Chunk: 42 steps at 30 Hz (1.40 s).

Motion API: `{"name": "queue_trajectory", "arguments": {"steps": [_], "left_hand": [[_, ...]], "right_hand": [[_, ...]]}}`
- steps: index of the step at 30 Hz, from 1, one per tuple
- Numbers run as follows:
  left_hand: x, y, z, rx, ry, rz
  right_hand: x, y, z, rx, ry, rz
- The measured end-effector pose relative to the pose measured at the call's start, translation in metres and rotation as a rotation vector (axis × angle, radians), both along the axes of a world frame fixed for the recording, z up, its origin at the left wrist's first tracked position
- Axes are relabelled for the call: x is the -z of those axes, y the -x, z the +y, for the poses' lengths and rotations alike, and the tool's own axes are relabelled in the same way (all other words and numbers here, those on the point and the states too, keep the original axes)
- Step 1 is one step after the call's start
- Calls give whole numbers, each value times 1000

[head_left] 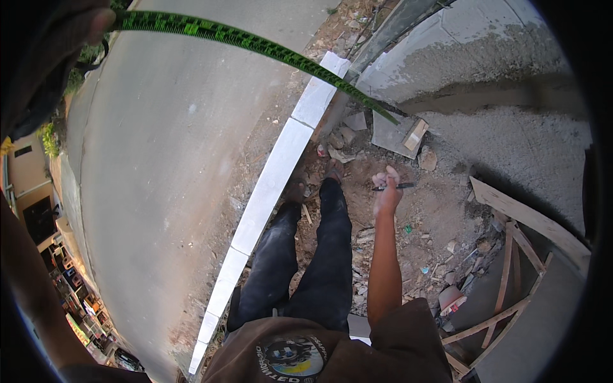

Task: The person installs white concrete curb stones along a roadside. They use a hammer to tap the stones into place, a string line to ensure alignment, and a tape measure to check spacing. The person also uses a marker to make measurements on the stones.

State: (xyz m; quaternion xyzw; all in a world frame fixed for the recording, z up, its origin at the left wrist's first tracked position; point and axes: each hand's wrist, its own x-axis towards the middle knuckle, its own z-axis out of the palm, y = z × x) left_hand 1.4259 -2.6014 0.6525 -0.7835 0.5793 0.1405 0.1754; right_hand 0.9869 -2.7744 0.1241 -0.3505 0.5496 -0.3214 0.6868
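Note:
Raised at the upper left, close to the camera and in shadow, my left hand (60, 48) is closed at the near end of a green tape measure (255, 48). The tape blade arcs rightward, crosses above a row of white blocks (271, 182), and its far end hangs by a grey slab (389, 135). My right hand (387, 191) is held out over the rubble, right of my legs. Its fingers are closed around a dark pen (401, 186), which lies crosswise in the grip. The tape measure's case, if there is one, is hidden in the dark.
A paved road (166, 127) runs along the left. Broken stones and debris (428, 230) cover the ground by my feet. At the lower right are a wooden brace (504, 313), a long board (530, 220) and a small bucket (451, 299). A rough cement wall (472, 57) curves at the upper right.

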Motion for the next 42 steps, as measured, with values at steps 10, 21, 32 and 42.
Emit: {"name": "queue_trajectory", "arguments": {"steps": [10, 21, 32, 42], "left_hand": [[241, 103, 117, -635, 226, 1122], [395, 221, 35, -514, 515, 1475], [645, 217, -176, -809, 1153, 1258], [770, 156, -295, -1036, 1280, 1115]], "right_hand": [[-170, 33, -70, 77, 148, -95], [-331, 5, -170, 1, 865, -150], [-272, -161, -228, -329, 1516, 343], [-164, -239, -226, -258, 1983, 575]]}}
